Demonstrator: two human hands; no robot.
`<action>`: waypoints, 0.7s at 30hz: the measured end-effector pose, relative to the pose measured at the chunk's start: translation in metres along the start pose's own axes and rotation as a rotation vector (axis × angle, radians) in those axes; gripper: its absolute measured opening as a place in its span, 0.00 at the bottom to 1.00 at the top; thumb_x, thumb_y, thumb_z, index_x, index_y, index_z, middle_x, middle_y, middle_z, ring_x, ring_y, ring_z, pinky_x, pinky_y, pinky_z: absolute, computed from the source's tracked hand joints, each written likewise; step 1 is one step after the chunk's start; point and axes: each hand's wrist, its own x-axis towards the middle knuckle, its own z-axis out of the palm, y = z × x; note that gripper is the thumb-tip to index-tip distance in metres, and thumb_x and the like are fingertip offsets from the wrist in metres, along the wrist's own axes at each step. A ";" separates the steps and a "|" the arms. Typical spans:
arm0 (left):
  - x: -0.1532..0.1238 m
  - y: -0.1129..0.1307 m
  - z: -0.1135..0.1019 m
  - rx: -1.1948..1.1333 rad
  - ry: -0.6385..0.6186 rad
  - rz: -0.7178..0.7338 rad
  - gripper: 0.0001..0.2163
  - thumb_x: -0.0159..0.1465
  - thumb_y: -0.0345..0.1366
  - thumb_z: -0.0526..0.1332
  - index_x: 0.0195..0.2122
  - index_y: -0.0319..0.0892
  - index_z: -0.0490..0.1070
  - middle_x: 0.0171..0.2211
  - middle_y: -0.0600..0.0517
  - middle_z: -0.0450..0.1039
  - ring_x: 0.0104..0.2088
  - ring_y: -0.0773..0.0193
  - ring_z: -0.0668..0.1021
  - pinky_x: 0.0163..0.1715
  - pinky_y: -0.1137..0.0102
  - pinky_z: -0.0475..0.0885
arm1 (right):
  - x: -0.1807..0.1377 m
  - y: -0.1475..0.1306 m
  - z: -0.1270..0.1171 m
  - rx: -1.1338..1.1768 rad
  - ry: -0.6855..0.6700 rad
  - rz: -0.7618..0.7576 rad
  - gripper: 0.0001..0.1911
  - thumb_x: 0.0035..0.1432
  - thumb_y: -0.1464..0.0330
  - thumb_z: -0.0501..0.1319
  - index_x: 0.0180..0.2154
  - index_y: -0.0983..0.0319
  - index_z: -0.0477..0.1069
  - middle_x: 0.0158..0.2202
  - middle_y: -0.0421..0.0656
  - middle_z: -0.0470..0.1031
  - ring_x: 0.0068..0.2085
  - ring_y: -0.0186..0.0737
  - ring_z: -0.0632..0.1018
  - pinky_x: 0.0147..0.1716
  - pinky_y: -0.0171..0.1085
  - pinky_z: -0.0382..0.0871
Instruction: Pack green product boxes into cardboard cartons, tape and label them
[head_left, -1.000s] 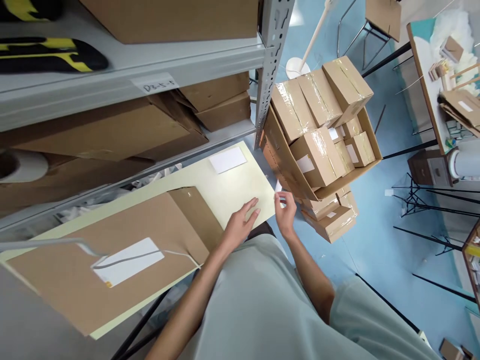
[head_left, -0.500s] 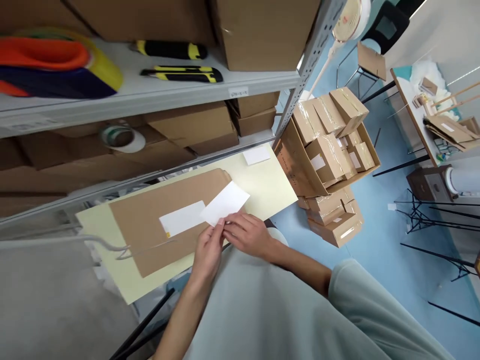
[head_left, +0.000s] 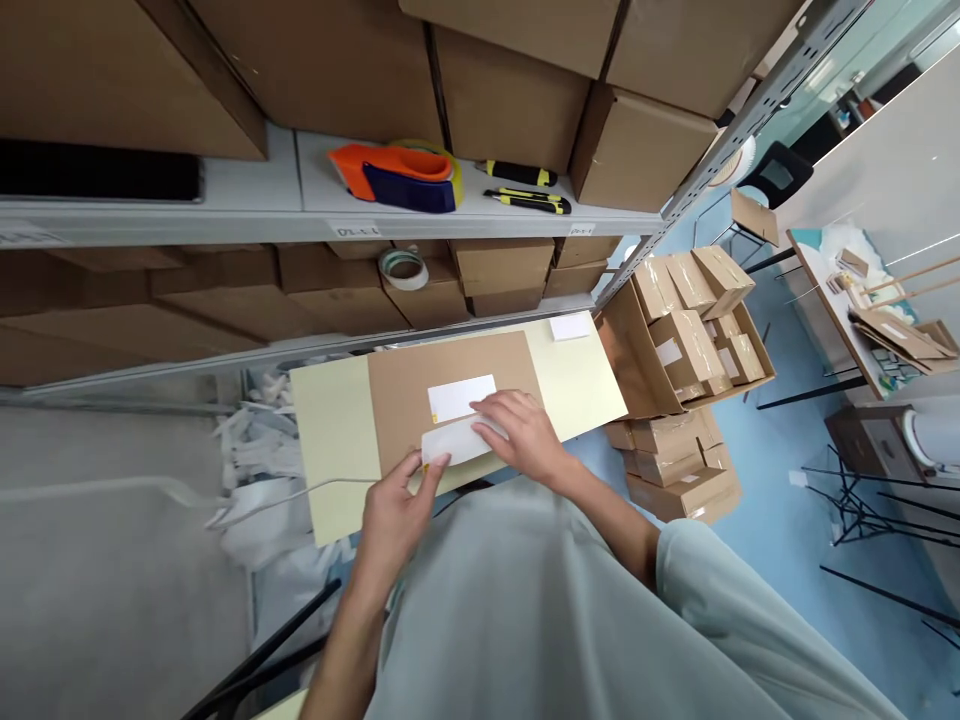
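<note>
A flat brown cardboard envelope [head_left: 420, 385] lies on a pale yellow board [head_left: 330, 440] in front of the shelves. A white label [head_left: 459, 397] is stuck on its middle. My left hand [head_left: 397, 500] pinches the left end of a white strip of label paper [head_left: 454, 446] at the envelope's near edge. My right hand [head_left: 525, 430] is closed on the strip's right end, fingers resting on the envelope just below the stuck label.
Another white label [head_left: 568, 326] lies on the board's far right corner. An open carton of taped small boxes [head_left: 694, 330] stands to the right on stacked boxes. On the shelf above sit an orange tape dispenser [head_left: 397, 175], utility knives [head_left: 525, 185] and a tape roll [head_left: 403, 268]. White scraps [head_left: 251, 445] pile up left.
The view has swung up and back. Both hands came from the board's right edge to the envelope; the label paper they held up has come down to its near edge, with the hands now further apart.
</note>
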 end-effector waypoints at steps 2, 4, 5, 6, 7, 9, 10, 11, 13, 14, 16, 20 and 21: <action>-0.002 -0.006 -0.013 0.003 0.024 -0.008 0.23 0.64 0.63 0.64 0.38 0.47 0.81 0.35 0.51 0.84 0.42 0.52 0.83 0.44 0.65 0.77 | 0.001 -0.007 0.007 0.093 -0.034 0.062 0.08 0.77 0.64 0.65 0.50 0.57 0.83 0.48 0.46 0.87 0.53 0.45 0.84 0.58 0.44 0.74; -0.002 -0.012 -0.022 -0.012 0.051 -0.026 0.23 0.64 0.63 0.64 0.39 0.46 0.81 0.38 0.51 0.85 0.43 0.51 0.84 0.45 0.65 0.78 | -0.001 -0.014 0.016 0.204 -0.048 0.126 0.05 0.75 0.64 0.69 0.44 0.57 0.83 0.44 0.43 0.87 0.49 0.43 0.85 0.56 0.42 0.75; 0.000 -0.015 -0.025 -0.016 0.067 -0.029 0.24 0.63 0.63 0.65 0.40 0.46 0.81 0.39 0.50 0.86 0.43 0.51 0.84 0.47 0.64 0.78 | -0.004 -0.017 0.020 0.258 -0.052 0.160 0.05 0.74 0.64 0.70 0.42 0.57 0.83 0.43 0.42 0.87 0.47 0.42 0.85 0.55 0.41 0.76; 0.001 -0.017 -0.028 -0.017 0.082 -0.028 0.24 0.63 0.63 0.65 0.41 0.46 0.81 0.41 0.49 0.86 0.44 0.50 0.85 0.48 0.63 0.78 | -0.006 -0.020 0.024 0.311 -0.057 0.197 0.06 0.72 0.63 0.71 0.41 0.57 0.83 0.42 0.42 0.87 0.46 0.42 0.85 0.53 0.40 0.76; 0.003 -0.018 -0.030 -0.016 0.096 -0.023 0.24 0.63 0.63 0.65 0.42 0.46 0.81 0.42 0.49 0.87 0.44 0.50 0.85 0.49 0.62 0.78 | -0.009 -0.023 0.027 0.363 -0.063 0.235 0.07 0.71 0.62 0.72 0.39 0.57 0.83 0.41 0.42 0.87 0.45 0.41 0.85 0.51 0.39 0.77; 0.006 -0.017 -0.032 -0.013 0.108 -0.002 0.23 0.64 0.62 0.65 0.44 0.47 0.81 0.46 0.48 0.87 0.47 0.49 0.86 0.53 0.60 0.79 | -0.016 -0.030 0.033 0.454 -0.080 0.301 0.10 0.71 0.59 0.72 0.38 0.57 0.83 0.40 0.41 0.87 0.43 0.41 0.85 0.47 0.38 0.78; 0.007 -0.015 -0.033 -0.018 0.106 0.019 0.23 0.65 0.60 0.65 0.46 0.47 0.81 0.48 0.47 0.87 0.49 0.49 0.86 0.55 0.59 0.79 | -0.019 -0.032 0.035 0.489 -0.083 0.324 0.12 0.70 0.57 0.72 0.38 0.57 0.83 0.40 0.41 0.87 0.42 0.40 0.85 0.46 0.37 0.78; 0.007 -0.011 -0.034 -0.027 0.107 0.045 0.22 0.66 0.59 0.65 0.48 0.47 0.81 0.51 0.47 0.87 0.52 0.49 0.86 0.57 0.59 0.79 | -0.022 -0.034 0.037 0.511 -0.083 0.336 0.14 0.70 0.55 0.71 0.37 0.57 0.83 0.40 0.41 0.87 0.42 0.40 0.85 0.46 0.37 0.78; 0.009 -0.003 -0.035 -0.039 0.133 0.112 0.20 0.69 0.54 0.63 0.53 0.47 0.81 0.57 0.46 0.85 0.57 0.49 0.85 0.60 0.59 0.79 | -0.026 -0.037 0.039 0.523 -0.069 0.337 0.16 0.70 0.53 0.70 0.36 0.57 0.82 0.39 0.41 0.86 0.41 0.40 0.85 0.45 0.37 0.78; 0.010 0.002 -0.036 -0.040 0.154 0.142 0.19 0.70 0.52 0.63 0.55 0.47 0.80 0.59 0.45 0.84 0.60 0.49 0.84 0.60 0.58 0.79 | -0.027 -0.037 0.039 0.520 -0.055 0.338 0.16 0.70 0.53 0.70 0.36 0.57 0.82 0.38 0.41 0.86 0.41 0.40 0.85 0.46 0.37 0.77; 0.013 0.009 -0.035 -0.029 0.198 0.176 0.19 0.70 0.48 0.62 0.56 0.47 0.80 0.61 0.44 0.82 0.63 0.48 0.82 0.58 0.58 0.80 | -0.028 -0.035 0.038 0.510 -0.030 0.350 0.16 0.70 0.53 0.71 0.35 0.57 0.81 0.38 0.41 0.86 0.41 0.40 0.85 0.47 0.37 0.78; 0.018 0.015 -0.028 -0.038 0.216 0.178 0.18 0.68 0.47 0.63 0.55 0.45 0.80 0.60 0.42 0.83 0.62 0.46 0.83 0.57 0.56 0.82 | -0.026 -0.025 0.027 0.514 -0.003 0.383 0.13 0.68 0.56 0.72 0.36 0.57 0.82 0.40 0.42 0.87 0.42 0.41 0.85 0.48 0.38 0.80; 0.019 0.015 -0.024 -0.045 0.213 0.181 0.18 0.68 0.47 0.63 0.55 0.45 0.80 0.60 0.42 0.83 0.62 0.46 0.83 0.57 0.56 0.82 | -0.025 -0.022 0.023 0.518 -0.001 0.381 0.12 0.68 0.56 0.72 0.36 0.57 0.82 0.40 0.42 0.87 0.42 0.41 0.85 0.48 0.38 0.80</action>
